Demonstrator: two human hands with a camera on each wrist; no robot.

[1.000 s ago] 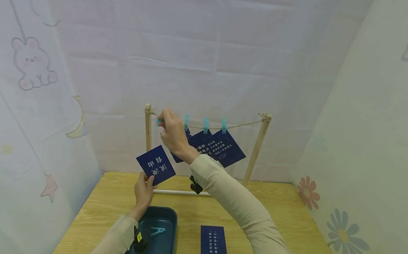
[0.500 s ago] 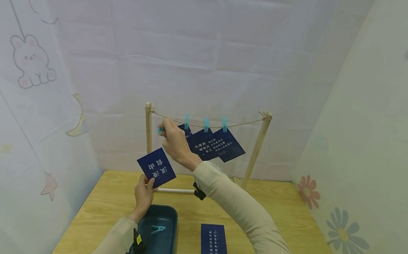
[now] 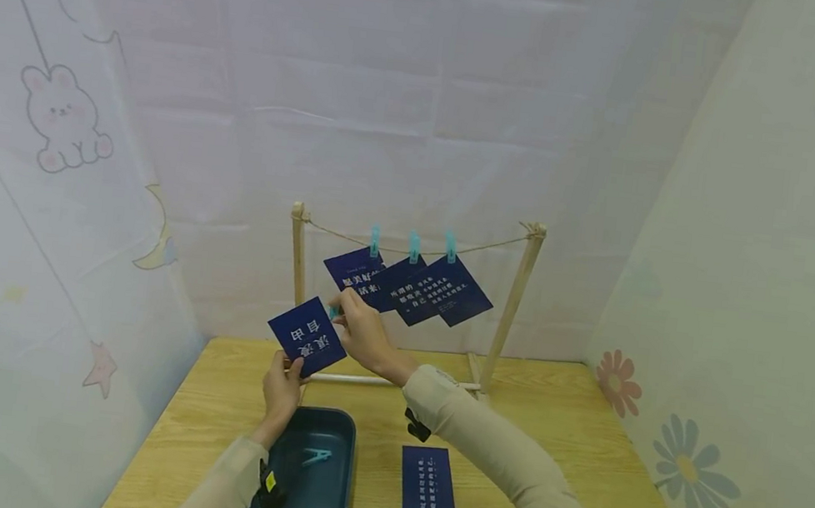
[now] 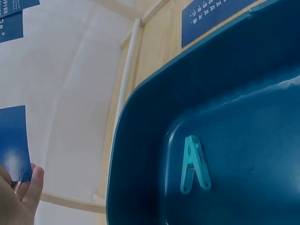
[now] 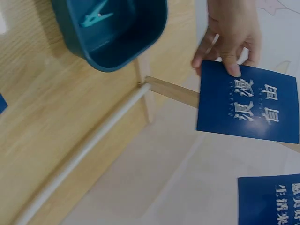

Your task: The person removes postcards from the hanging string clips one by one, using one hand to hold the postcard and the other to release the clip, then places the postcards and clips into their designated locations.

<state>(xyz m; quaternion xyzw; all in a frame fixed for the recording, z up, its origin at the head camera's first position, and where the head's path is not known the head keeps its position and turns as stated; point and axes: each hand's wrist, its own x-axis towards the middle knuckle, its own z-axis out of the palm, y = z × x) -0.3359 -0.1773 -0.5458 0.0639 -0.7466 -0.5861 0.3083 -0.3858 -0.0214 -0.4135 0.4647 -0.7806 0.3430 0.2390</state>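
My left hand [image 3: 281, 395] pinches the lower edge of a dark blue card [image 3: 306, 333] with white lettering. The right wrist view shows the thumb on the face of this card [image 5: 248, 105]. My right hand [image 3: 368, 337] holds a light blue clothespin [image 3: 334, 313] by its fingertips, just right of the card's right corner; most of the clothespin is hidden by the fingers. Behind the hands, several blue clothespins [image 3: 414, 248] clip dark blue cards [image 3: 424, 289] to a sagging string [image 3: 487, 247]. The leftmost hanging card [image 3: 353, 269] is partly covered by my right hand.
A wooden frame [image 3: 512, 308] with a white bottom bar [image 3: 351, 379] carries the string at the table's back. A dark teal tray [image 3: 349, 482] stands in front, with one clothespin [image 4: 193, 164] inside. Another blue card [image 3: 429, 489] lies on the wooden table [image 3: 545, 437].
My right hand has come down and to the right from the string's left part, bringing the clothespin beside the held card. The left hand and its card have barely shifted.
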